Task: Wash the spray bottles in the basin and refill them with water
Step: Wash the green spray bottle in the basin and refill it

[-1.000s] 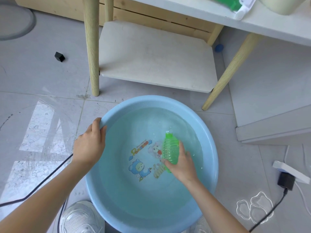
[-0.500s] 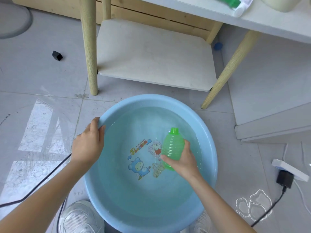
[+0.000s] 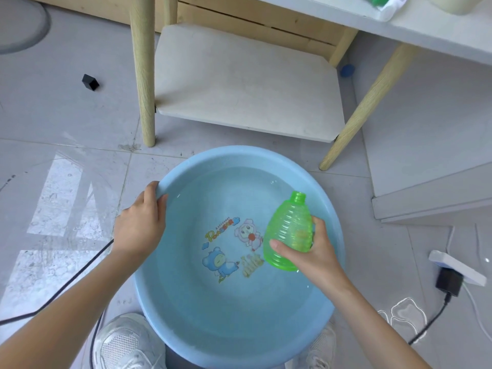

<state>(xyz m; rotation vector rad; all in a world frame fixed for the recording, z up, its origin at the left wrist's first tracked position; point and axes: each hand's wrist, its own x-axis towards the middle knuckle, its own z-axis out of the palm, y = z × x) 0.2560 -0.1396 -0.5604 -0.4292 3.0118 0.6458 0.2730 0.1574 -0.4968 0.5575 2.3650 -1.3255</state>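
Observation:
A light blue basin point(image 3: 239, 350) holding clear water stands on the tiled floor, with cartoon figures printed on its bottom. My right hand point(image 3: 314, 255) grips a ribbed, translucent green spray bottle point(image 3: 287, 230) around its lower body. The bottle has no spray head; its open neck points up and away, above the water on the basin's right side. My left hand point(image 3: 139, 227) holds the basin's left rim, fingers curled over the edge. On the table top at the upper right lies a green and white spray part point(image 3: 383, 2), cut off by the frame.
A wooden-legged table point(image 3: 143, 75) with a white lower shelf point(image 3: 245, 81) stands just behind the basin. A power strip with a black plug point(image 3: 452, 272) lies on the floor at right, a black cable point(image 3: 53, 296) at left. My white shoes point(image 3: 125, 344) sit under the basin's near edge.
My right hand has lifted the green bottle out of the water and moved it toward the basin's right side, neck tilted upward. My left hand has stayed on the rim.

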